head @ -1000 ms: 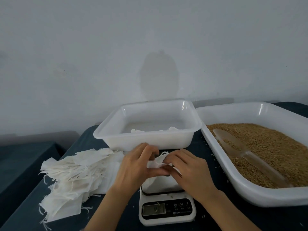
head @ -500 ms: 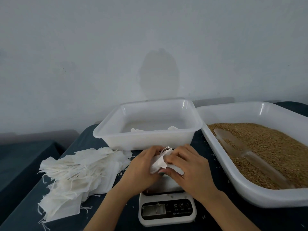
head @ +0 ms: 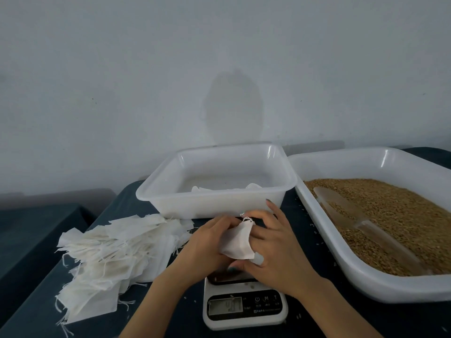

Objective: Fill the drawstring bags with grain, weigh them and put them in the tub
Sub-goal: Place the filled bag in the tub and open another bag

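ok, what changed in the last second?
The drawstring bag came up off the platform of the scale. The left hand and right hand now hold it between them above the scale, its gathered neck pointing toward the tub. Both hands kept their grip. The tub, grain tray, scoop and pile of empty bags stayed put.

The scale point(head: 245, 323) readout is unreadably blurred; the grain tray point(head: 390, 287) is cut off at right.

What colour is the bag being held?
The drawstring bag is white, seen in the head view.
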Demonstrator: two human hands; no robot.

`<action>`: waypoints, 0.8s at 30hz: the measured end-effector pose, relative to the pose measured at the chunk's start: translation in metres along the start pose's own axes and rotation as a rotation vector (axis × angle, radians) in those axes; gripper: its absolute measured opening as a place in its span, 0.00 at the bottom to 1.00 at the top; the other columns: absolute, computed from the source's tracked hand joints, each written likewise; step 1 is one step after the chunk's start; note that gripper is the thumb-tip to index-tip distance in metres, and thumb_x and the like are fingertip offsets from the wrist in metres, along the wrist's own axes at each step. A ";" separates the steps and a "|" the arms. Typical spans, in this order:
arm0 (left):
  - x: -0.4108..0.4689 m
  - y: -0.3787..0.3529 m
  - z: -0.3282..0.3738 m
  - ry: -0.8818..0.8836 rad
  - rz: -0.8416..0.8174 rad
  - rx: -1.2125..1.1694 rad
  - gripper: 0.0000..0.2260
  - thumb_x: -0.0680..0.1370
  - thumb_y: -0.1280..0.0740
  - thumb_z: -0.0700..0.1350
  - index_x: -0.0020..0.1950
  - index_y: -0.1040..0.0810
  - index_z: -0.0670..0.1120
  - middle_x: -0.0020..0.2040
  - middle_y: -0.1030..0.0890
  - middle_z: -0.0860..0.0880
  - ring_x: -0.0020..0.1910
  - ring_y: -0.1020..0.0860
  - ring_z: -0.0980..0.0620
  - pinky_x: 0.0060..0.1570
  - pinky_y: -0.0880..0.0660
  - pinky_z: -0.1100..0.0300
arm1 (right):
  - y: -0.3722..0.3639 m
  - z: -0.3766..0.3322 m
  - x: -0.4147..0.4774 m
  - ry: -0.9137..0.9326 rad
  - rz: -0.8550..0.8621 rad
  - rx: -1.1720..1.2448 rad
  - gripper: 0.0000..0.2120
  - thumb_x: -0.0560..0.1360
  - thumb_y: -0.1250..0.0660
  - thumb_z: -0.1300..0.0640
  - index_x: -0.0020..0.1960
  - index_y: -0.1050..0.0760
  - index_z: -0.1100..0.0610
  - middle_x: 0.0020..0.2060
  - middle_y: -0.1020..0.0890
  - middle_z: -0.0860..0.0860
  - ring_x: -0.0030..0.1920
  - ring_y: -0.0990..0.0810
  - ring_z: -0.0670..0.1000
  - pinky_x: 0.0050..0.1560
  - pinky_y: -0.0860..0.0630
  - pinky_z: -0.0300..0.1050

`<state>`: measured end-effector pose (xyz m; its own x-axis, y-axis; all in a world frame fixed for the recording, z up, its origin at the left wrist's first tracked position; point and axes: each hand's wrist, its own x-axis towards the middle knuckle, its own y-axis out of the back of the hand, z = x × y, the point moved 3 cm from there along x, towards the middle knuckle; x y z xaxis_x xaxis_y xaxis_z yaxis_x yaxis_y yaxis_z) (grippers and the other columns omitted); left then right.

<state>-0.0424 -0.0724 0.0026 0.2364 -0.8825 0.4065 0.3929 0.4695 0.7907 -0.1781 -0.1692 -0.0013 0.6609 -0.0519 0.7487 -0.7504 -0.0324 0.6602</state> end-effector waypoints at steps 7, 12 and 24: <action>-0.001 0.003 0.003 -0.081 0.044 0.066 0.29 0.65 0.22 0.45 0.65 0.25 0.50 0.57 0.25 0.60 0.57 0.27 0.60 0.55 0.32 0.71 | -0.004 0.000 -0.001 -0.024 -0.052 0.103 0.16 0.78 0.36 0.41 0.53 0.16 0.49 0.50 0.16 0.42 0.75 0.37 0.52 0.71 0.43 0.72; 0.000 0.007 0.006 -0.105 0.135 0.111 0.22 0.65 0.25 0.44 0.58 0.23 0.47 0.53 0.21 0.54 0.52 0.24 0.55 0.49 0.25 0.61 | 0.001 -0.002 0.001 -0.046 -0.029 0.093 0.18 0.77 0.36 0.39 0.55 0.16 0.50 0.49 0.16 0.43 0.74 0.36 0.52 0.71 0.43 0.71; -0.002 0.009 0.000 -0.025 0.079 -0.025 0.13 0.69 0.32 0.54 0.49 0.22 0.50 0.42 0.21 0.59 0.41 0.23 0.58 0.38 0.26 0.57 | 0.014 -0.003 0.002 0.003 0.232 0.130 0.13 0.73 0.28 0.42 0.47 0.18 0.51 0.47 0.19 0.44 0.61 0.25 0.51 0.69 0.35 0.60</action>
<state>-0.0394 -0.0666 0.0088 0.2457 -0.8429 0.4786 0.3960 0.5380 0.7442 -0.1871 -0.1671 0.0102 0.4706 -0.0702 0.8795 -0.8769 -0.1482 0.4574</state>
